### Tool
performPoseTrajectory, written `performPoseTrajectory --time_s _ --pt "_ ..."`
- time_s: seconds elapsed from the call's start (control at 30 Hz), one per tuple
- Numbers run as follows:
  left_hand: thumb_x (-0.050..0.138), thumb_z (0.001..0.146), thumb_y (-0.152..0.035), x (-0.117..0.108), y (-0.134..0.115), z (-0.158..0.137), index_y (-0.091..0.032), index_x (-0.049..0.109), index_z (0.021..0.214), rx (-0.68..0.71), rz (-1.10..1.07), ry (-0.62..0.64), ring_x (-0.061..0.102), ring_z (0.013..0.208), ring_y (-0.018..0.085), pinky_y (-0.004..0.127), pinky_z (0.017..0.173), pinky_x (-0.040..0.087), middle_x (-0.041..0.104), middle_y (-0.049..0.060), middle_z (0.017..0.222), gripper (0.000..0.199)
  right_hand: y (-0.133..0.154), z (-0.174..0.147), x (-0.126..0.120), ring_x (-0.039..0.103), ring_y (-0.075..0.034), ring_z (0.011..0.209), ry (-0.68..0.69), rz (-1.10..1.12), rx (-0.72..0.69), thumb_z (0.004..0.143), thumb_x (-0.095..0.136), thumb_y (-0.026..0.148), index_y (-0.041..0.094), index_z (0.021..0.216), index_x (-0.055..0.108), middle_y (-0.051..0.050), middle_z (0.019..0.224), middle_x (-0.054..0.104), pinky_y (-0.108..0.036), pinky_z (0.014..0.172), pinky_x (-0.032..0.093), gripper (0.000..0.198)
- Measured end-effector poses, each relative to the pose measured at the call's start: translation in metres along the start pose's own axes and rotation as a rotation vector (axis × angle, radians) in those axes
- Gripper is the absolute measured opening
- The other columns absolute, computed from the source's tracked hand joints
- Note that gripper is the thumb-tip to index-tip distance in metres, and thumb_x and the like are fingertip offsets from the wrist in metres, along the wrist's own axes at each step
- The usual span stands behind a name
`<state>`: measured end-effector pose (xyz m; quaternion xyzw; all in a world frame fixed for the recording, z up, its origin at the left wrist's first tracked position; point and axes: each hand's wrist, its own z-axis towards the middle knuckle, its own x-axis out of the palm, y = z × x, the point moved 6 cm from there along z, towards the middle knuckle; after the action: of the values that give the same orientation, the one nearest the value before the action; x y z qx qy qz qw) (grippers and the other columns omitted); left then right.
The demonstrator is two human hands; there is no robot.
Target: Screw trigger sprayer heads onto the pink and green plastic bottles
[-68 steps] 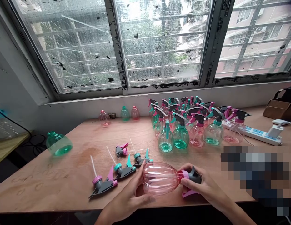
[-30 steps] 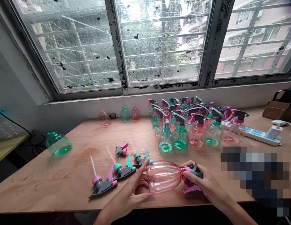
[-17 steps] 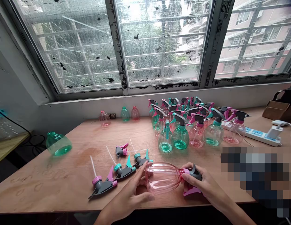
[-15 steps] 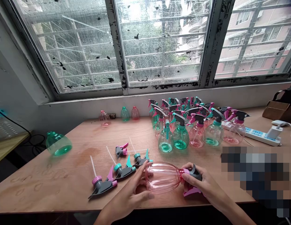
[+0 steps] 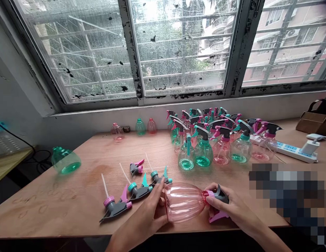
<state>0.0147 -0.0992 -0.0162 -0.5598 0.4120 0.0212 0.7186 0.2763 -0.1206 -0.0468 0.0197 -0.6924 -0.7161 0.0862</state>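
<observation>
A clear pink spray bottle lies sideways in the air above the table's front edge, its base to the left. My left hand grips the base end, thumb below and fingers behind. At the neck, my right hand is closed round the pink collar of the spray head, which is dark grey with a pink trigger pointing down. The head sits on the bottle's mouth; how tight it is I cannot tell. Left of my left hand lie several loose spray heads, with pink or teal collars and some with thin tubes upright.
Many bottles with spray heads stand grouped at the back right. A green bottle lies tilted at the left edge. Headless bottles stand by the wall. A power strip and a brown bag are at the right.
The bottle has shifted slightly right and down, its base now turned a little more toward me. Both hands keep hold of it.
</observation>
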Motion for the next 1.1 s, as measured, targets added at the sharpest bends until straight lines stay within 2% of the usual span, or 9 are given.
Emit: performPoseTrajectory --time_s 0.1,0.2,0.3,0.43,0.6,0.77,0.83,0.97,1.1 --pt "0.072 0.090 -0.021 -0.002 -0.004 -0.001 -0.034 0.021 0.165 -0.012 -0.050 0.058 0.043 0.145 0.033 0.048 0.124 0.033 0.048 0.008 0.159 0.091 0.001 0.000 0.000 0.063 -0.017 0.060 -0.001 -0.006 -0.004 0.087 0.079 0.050 0.016 0.092 0.067 0.000 0.063 0.072 -0.030 0.060 0.052 0.036" --pt "0.065 0.094 -0.021 -0.004 -0.006 -0.002 -0.030 0.017 0.166 -0.006 -0.103 0.060 0.036 0.151 0.035 0.051 0.125 0.030 0.059 0.009 0.149 0.087 0.001 -0.001 0.000 0.062 -0.016 0.060 0.001 -0.028 -0.008 0.087 0.079 0.050 0.015 0.093 0.068 0.000 0.064 0.071 -0.030 0.059 0.052 0.037" --pt "0.074 0.090 -0.022 -0.004 -0.005 -0.002 -0.031 0.012 0.166 -0.033 -0.127 0.062 0.027 0.156 0.037 0.052 0.128 0.025 0.049 0.008 0.160 0.098 0.000 0.000 -0.002 0.062 -0.017 0.059 -0.004 -0.053 -0.020 0.085 0.081 0.049 0.016 0.094 0.067 0.000 0.065 0.070 -0.030 0.058 0.051 0.037" --pt "0.096 0.068 -0.027 -0.003 -0.003 -0.001 -0.029 0.005 0.166 -0.089 -0.128 0.101 0.011 0.160 0.038 0.050 0.131 0.013 0.023 0.008 0.174 0.133 0.001 0.001 -0.002 0.062 -0.017 0.060 -0.005 -0.117 -0.052 0.083 0.083 0.047 0.017 0.097 0.067 0.001 0.068 0.068 -0.032 0.059 0.051 0.036" --pt "0.081 0.086 -0.031 -0.005 0.000 -0.004 -0.029 0.014 0.166 -0.066 -0.090 0.107 0.016 0.160 0.034 0.048 0.131 0.009 0.019 0.007 0.175 0.104 0.004 -0.001 -0.001 0.062 -0.017 0.059 -0.038 -0.110 -0.061 0.083 0.082 0.047 0.017 0.095 0.069 0.002 0.069 0.067 -0.031 0.058 0.050 0.035" --pt "0.069 0.090 -0.017 -0.002 0.010 -0.004 -0.035 0.003 0.166 0.001 -0.094 0.063 0.020 0.158 0.037 0.055 0.129 0.017 0.029 0.005 0.171 0.102 0.000 -0.002 0.000 0.063 -0.017 0.059 -0.025 -0.077 -0.036 0.081 0.083 0.048 0.017 0.096 0.068 0.002 0.066 0.068 -0.030 0.058 0.052 0.037" --pt "0.072 0.088 -0.017 -0.002 0.012 -0.003 -0.034 0.003 0.166 -0.001 -0.108 0.059 0.020 0.158 0.038 0.054 0.129 0.018 0.031 0.006 0.170 0.106 -0.002 -0.002 0.000 0.063 -0.017 0.059 -0.020 -0.088 -0.044 0.081 0.084 0.048 0.017 0.096 0.069 0.002 0.067 0.068 -0.030 0.057 0.052 0.038" --pt "0.085 0.080 -0.026 -0.001 0.010 -0.003 -0.029 0.001 0.166 -0.054 -0.132 0.102 0.014 0.160 0.037 0.049 0.131 0.013 0.018 0.006 0.175 0.121 -0.001 -0.001 -0.002 0.062 -0.017 0.059 -0.032 -0.131 -0.077 0.081 0.083 0.049 0.017 0.094 0.070 0.001 0.068 0.068 -0.030 0.056 0.053 0.037" --pt "0.081 0.085 -0.035 -0.004 0.001 -0.004 -0.028 0.012 0.166 -0.033 -0.112 0.095 0.012 0.161 0.034 0.047 0.132 0.010 0.018 0.006 0.175 0.107 0.003 -0.001 0.000 0.062 -0.017 0.059 -0.033 -0.130 -0.078 0.082 0.082 0.050 0.017 0.094 0.070 0.001 0.067 0.069 -0.029 0.056 0.051 0.037"
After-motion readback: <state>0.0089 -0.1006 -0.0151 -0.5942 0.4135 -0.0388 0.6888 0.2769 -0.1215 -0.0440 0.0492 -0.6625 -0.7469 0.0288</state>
